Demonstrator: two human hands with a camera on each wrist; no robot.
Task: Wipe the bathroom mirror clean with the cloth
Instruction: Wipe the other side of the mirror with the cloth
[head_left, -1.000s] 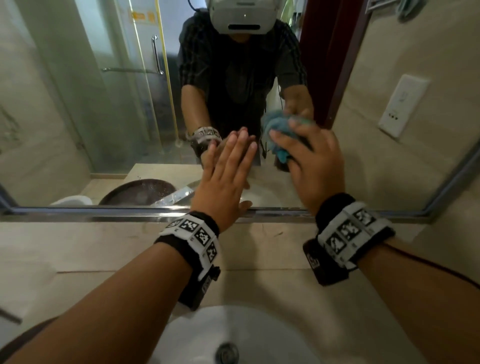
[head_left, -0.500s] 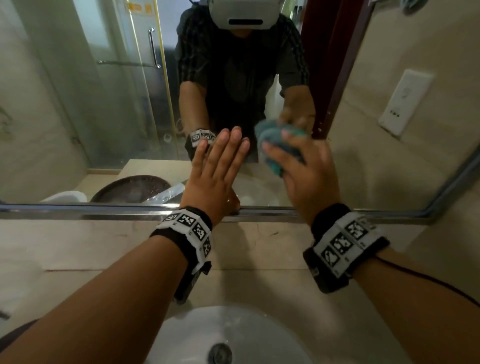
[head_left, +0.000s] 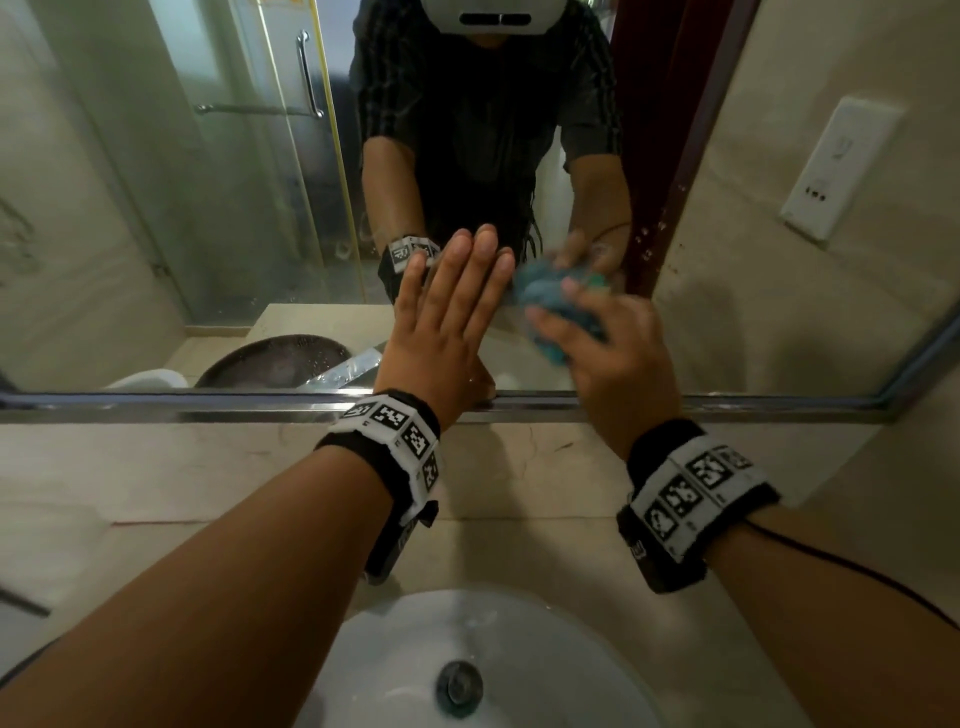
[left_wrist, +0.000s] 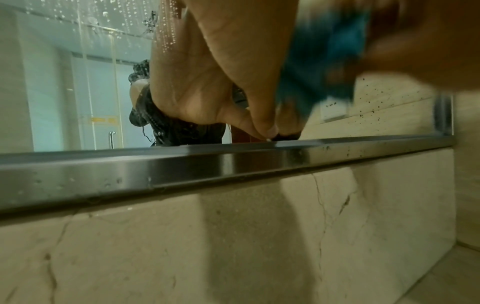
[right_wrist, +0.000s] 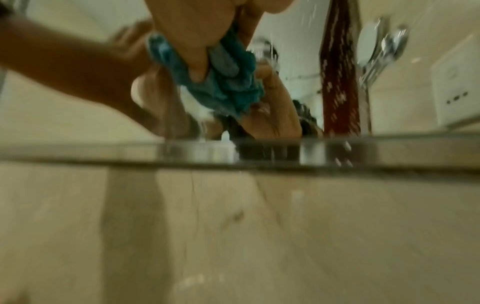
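The left hand (head_left: 447, 332) lies flat and open on the mirror (head_left: 208, 208); just beside it, the right hand (head_left: 618, 358) grips the cloth (head_left: 545, 296) against the glass.

Head view: dim, warm-greenish indoor light, no hard source visible to you. Wide-angle bend at edges, mirror frame (head_left: 156, 408) bows slightly. Right hand (head_left: 618, 358) and cloth (head_left: 545, 296) smeared w/ motion blur; left hand (head_left: 447, 322) sharp. Soft hand shadows on the wall tile below the frame.

L wrist view: frame and tile sharp, two broad soft shadows on the tile. Cloth (left_wrist: 324, 61) blurred, close fingers out of focus. Droplets on the glass catch small highlights.

R wrist view: whole pic blurred by motion, streaky glare on the frame (right_wrist: 259, 152), bright washed-out wall at top.
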